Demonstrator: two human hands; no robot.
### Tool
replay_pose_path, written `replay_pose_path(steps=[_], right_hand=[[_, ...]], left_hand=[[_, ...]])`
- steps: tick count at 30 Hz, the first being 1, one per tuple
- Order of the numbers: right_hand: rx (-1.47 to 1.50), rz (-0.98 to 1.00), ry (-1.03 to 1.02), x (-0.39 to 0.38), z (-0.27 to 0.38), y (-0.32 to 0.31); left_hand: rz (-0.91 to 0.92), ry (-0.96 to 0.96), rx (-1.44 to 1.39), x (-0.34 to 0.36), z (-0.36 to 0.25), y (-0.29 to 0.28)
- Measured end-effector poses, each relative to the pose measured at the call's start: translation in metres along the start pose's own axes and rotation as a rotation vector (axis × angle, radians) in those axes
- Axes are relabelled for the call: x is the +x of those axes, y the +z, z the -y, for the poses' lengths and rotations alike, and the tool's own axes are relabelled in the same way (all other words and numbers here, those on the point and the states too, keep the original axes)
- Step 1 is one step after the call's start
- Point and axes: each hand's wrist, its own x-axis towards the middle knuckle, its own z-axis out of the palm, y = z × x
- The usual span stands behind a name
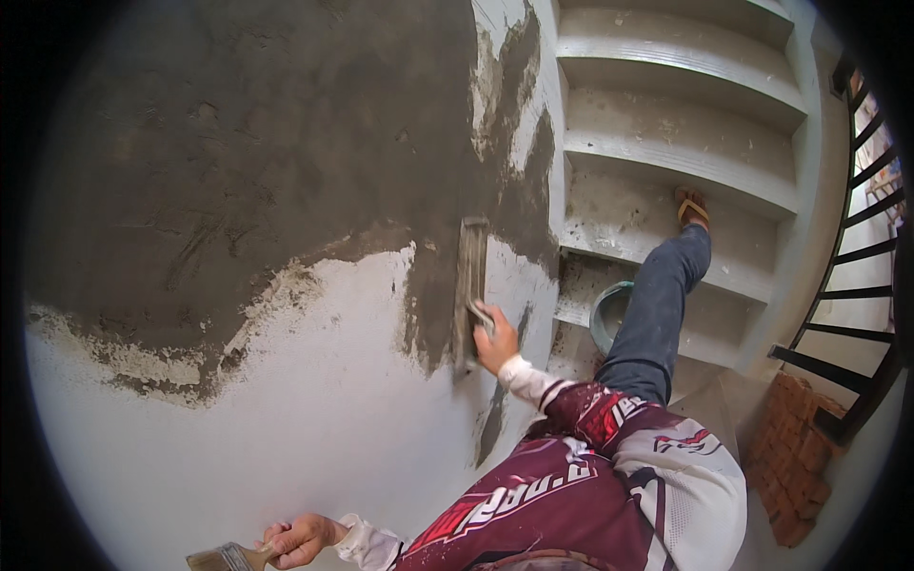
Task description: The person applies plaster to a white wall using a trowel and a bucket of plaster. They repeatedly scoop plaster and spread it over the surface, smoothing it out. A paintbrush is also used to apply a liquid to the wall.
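Observation:
My right hand (496, 339) is closed round the handle of a long plastering trowel (470, 266). The trowel's narrow blade stands upright against the wall, over a strip of wet grey plaster (433, 285). At the lower left, my left hand (297, 541) grips a wide flat paintbrush (227, 558) by its handle, bristles pointing left and away from the plaster. Dark grey plaster (286, 124) covers the upper wall, with a ragged lower border. Below it the wall (286, 419) is white and bare.
White stairs (681, 114) climb at the right, spotted with grey splashes. My sandalled foot (693, 207) rests on one step. A green-rimmed bucket (609, 314) stands beside my leg. A black railing (847, 285) and stacked orange bricks (790, 457) are at the far right.

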Motion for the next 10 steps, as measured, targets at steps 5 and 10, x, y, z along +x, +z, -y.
replay_pose_path(steps=[5, 10], right_hand=[[0.066, -0.137, -0.162, 0.122, 0.071, -0.028], [-0.059, -0.207, -0.538, 0.141, 0.091, -0.017]], left_hand=[[0.000, 0.070, -0.013, 0.001, 0.010, -0.006], [-0.021, 0.004, -0.030, -0.003, 0.001, 0.001]])
